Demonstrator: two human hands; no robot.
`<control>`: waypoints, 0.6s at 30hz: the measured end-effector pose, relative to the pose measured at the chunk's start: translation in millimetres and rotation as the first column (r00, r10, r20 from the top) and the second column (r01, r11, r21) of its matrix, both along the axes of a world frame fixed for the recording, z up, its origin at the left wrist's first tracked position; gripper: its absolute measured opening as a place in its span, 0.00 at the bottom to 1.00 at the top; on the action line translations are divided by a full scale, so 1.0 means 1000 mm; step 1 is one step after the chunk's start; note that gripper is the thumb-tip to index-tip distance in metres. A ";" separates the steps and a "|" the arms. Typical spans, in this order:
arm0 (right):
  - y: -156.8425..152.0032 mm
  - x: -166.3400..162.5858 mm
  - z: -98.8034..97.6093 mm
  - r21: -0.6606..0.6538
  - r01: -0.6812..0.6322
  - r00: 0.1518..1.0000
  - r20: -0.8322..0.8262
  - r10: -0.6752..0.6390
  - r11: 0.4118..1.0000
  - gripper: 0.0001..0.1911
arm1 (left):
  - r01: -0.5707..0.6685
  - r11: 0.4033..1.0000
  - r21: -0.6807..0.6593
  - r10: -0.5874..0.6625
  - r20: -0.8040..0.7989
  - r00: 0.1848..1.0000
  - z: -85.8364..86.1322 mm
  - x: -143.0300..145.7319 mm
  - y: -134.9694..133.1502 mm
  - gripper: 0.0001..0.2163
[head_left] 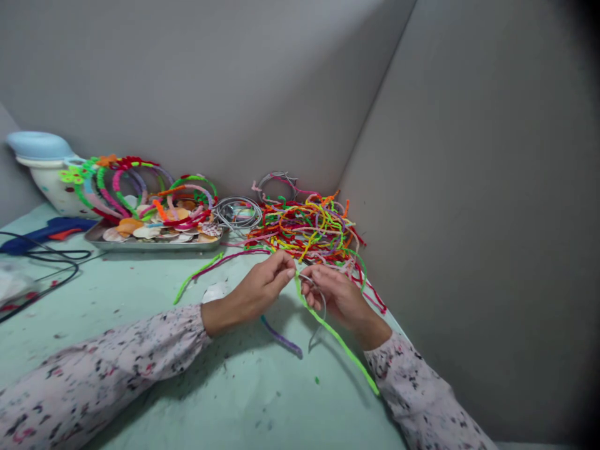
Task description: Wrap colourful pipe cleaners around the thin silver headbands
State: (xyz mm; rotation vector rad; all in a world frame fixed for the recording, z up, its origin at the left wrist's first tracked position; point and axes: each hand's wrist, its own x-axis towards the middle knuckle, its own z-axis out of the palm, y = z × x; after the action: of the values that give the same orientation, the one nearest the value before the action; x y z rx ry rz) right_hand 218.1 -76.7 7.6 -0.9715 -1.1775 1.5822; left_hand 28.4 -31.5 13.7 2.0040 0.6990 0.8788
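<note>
My left hand (257, 289) is closed, thumb and fingertips pinching the upper end of a lime green pipe cleaner (340, 340). The pipe cleaner's long tail slants down to the right, past my right wrist. Close beside it, my right hand (338, 297) is closed on a thin grey wire (324, 307), which curves downward below the fingers. The two hands' fingertips nearly meet at the pipe cleaner's end. A blue and purple fuzzy piece (284, 339) shows below my left hand; whether it joins the wire I cannot tell.
Behind my hands lies a tangled heap of coloured pipe cleaners (312, 228), with coiled grey wire (238, 214) beside it. A metal tray (154, 247) holds shells and fuzzy headbands (131, 187). Further left are a blue glue gun (47, 232), its black cord and a blue-lidded container (51, 181).
</note>
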 end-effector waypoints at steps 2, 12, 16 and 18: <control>0.000 -0.001 -0.001 0.061 0.010 0.999 0.053 -0.013 0.998 0.14 | 0.008 1.000 -0.030 -0.008 0.009 1.000 0.000 0.000 0.000 0.07; -0.004 -0.016 0.001 0.458 0.112 0.780 0.509 -0.363 0.882 0.06 | 0.011 0.999 -0.049 -0.012 -0.023 1.000 -0.007 0.003 -0.002 0.03; -0.007 -0.018 0.001 0.578 0.050 0.628 0.616 -0.475 0.815 0.05 | -0.002 0.999 -0.047 0.001 -0.030 1.000 -0.007 0.003 -0.002 0.03; -0.007 -0.018 0.001 0.618 0.030 0.572 0.634 -0.521 0.785 0.05 | -0.005 0.999 -0.046 0.004 -0.030 1.000 -0.007 0.004 -0.002 0.04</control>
State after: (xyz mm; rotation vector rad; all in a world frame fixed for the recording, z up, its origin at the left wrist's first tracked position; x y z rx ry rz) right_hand 200.0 -83.7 8.3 -1.4158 -1.8151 0.4020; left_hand 32.3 -33.5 6.8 1.9794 0.7344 0.8296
